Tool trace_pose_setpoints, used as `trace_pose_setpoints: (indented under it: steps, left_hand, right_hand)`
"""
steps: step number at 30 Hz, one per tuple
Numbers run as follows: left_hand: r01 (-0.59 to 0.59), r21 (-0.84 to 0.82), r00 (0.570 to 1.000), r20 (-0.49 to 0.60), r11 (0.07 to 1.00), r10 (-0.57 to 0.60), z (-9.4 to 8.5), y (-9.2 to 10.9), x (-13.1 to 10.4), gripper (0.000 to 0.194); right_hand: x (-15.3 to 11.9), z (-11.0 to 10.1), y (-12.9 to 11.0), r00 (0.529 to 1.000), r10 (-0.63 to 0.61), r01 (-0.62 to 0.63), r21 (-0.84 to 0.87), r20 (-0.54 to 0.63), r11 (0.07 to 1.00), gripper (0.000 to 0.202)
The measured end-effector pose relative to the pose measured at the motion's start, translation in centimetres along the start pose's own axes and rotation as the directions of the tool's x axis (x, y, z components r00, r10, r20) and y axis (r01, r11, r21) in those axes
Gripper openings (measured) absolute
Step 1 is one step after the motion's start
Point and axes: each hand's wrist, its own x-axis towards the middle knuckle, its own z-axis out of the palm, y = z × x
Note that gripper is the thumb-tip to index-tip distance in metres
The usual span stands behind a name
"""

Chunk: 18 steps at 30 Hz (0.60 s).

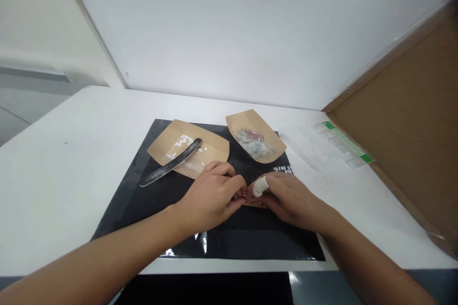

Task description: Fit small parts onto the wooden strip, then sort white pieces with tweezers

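Observation:
Over the black mat [232, 243], my left hand [207, 198] and my right hand [291, 198] meet, fingertips almost touching. Both are closed in a pinch around something tiny, mostly hidden by the fingers. A white finger cover [260, 186] sits on one finger of my right hand. Beneath the fingertips shows the edge of a small brown piece [255, 204]. Just beyond my right hand lies a row of small white pieces [284, 169]. A dark curved nail file [171, 167] rests across the left paper tray [213, 141], which holds loose white nail-shaped pieces [183, 140].
The right paper tray [238, 119] contains crumpled translucent scraps [255, 143] with some pink. A clear plastic sheet or case with a green-edged label [347, 142] lies at the right. A white panel [222, 33] stands behind the white table [53, 167], and a brown board [404, 105] closes the right side.

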Motion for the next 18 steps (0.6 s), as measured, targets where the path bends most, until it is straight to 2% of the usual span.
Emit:
trace_pose_setpoints:
  steps: [5, 11, 14, 18]
  left_hand:
    - [0.012, 0.003, 1.0, -0.006, 1.0, -0.012, -0.07, 0.16, -0.06, 0.009]
    - [-0.047, 0.047, 0.999, -0.015, 0.998, 0.048, 0.03, 0.07, -0.15, 0.003]
    - [-0.069, 0.056, 0.997, -0.016, 0.996, 0.07, 0.16, 0.0, -0.17, 0.004]
    - [-0.102, 0.066, 0.994, -0.019, 0.993, 0.103, 0.21, 0.1, -0.18, 0.01]
  right_hand:
    - [0.09, -0.48, -0.03, 0.999, -0.046, 0.046, -0.005, -0.014, 0.999, 0.013]
    - [-0.17, -0.41, 0.06, 0.998, -0.053, 0.053, 0.016, -0.026, 0.998, 0.014]
    - [-0.36, -0.25, 0.36, 0.996, -0.012, 0.014, 0.028, -0.086, 1.0, 0.018]
    - [-0.66, -0.5, 0.93, 0.974, 0.113, -0.097, 0.091, -0.197, 0.991, 0.025]
